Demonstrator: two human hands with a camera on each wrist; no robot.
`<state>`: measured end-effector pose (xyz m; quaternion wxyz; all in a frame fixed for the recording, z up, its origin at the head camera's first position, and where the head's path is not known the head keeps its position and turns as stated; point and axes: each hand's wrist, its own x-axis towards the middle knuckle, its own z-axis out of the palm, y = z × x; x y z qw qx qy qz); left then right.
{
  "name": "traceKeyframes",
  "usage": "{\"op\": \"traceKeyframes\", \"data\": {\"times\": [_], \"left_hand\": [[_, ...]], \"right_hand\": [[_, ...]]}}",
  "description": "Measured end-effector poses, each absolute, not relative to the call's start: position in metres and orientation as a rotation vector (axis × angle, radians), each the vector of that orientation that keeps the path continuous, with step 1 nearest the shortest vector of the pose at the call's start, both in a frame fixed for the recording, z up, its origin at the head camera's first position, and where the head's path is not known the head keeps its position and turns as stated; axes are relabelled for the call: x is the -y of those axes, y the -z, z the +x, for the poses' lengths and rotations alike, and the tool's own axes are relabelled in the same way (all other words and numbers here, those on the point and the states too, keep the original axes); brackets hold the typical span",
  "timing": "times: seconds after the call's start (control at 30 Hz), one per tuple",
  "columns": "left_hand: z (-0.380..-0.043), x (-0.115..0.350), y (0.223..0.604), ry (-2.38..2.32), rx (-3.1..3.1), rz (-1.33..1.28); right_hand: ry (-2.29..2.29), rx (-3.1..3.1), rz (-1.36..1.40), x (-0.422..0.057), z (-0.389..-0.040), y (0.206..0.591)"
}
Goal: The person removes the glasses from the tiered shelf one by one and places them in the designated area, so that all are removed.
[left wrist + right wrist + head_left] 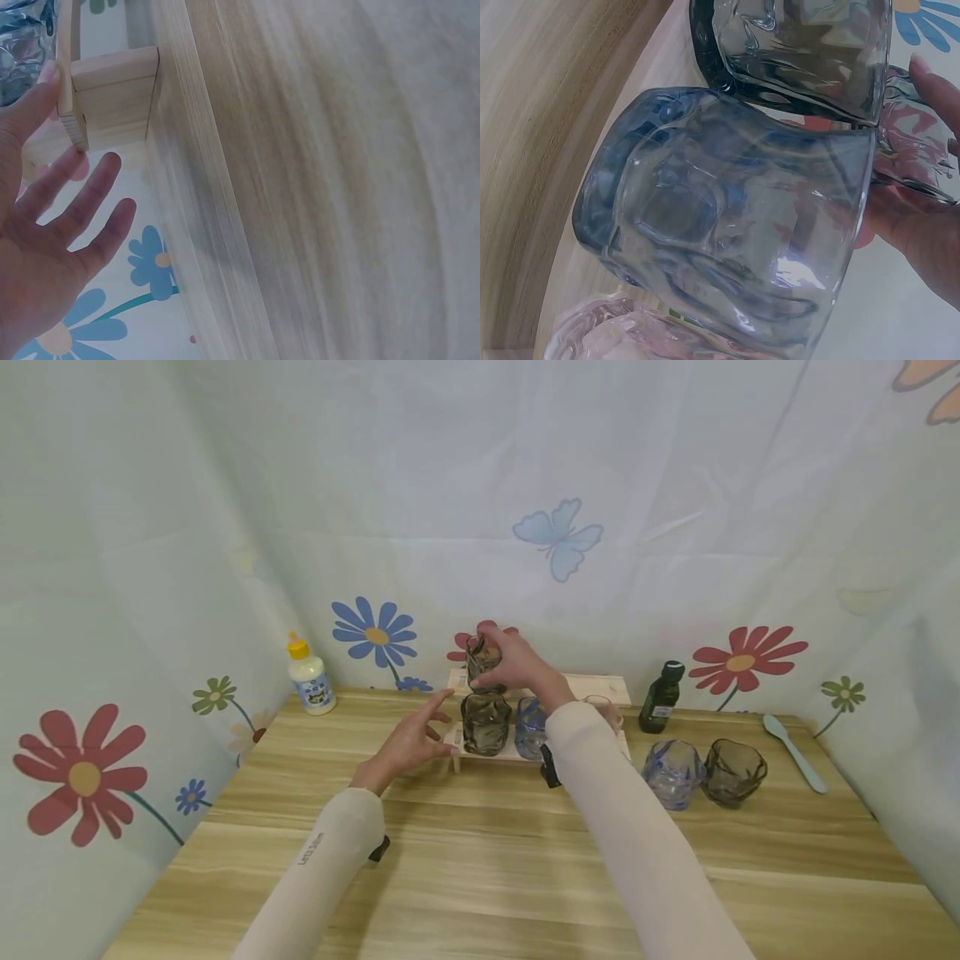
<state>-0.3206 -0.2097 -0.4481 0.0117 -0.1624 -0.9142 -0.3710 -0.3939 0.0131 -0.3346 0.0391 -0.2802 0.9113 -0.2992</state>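
Observation:
My right hand (pixel 517 662) grips a small dark grey glass (pixel 483 667) by its sides, over the upper tier of a two-tier wooden rack (pixel 592 689). On the lower tier stand a larger dark grey glass (pixel 486 725), a blue glass (pixel 530 727) and a pink glass (pixel 645 334). The right forearm partly hides the pink one. At the rack's left end, my left hand (pixel 408 743) has its fingers spread, the thumb (pixel 46 82) and index fingertip right at the end of the lower shelf board (pixel 73 124).
Right of the rack are a dark green bottle (pixel 662 700), a blue glass (pixel 672 775), a grey glass (pixel 733 772) and a pale blue spoon-like utensil (pixel 797 756). A yellow-capped white bottle (pixel 311 681) stands back left. A flowered curtain (pixel 450 485) hangs behind the table (pixel 450 877).

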Motion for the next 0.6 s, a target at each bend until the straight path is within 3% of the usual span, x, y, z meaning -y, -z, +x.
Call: {"op": "traceKeyframes", "data": {"times": [0.6], "left_hand": [[-0.3212, 0.2105, 0.4495, 1.167, 2.859, -0.495]], "right_hand": [[0.987, -2.827, -0.839, -0.0111, -0.391, 0.3358]]}}
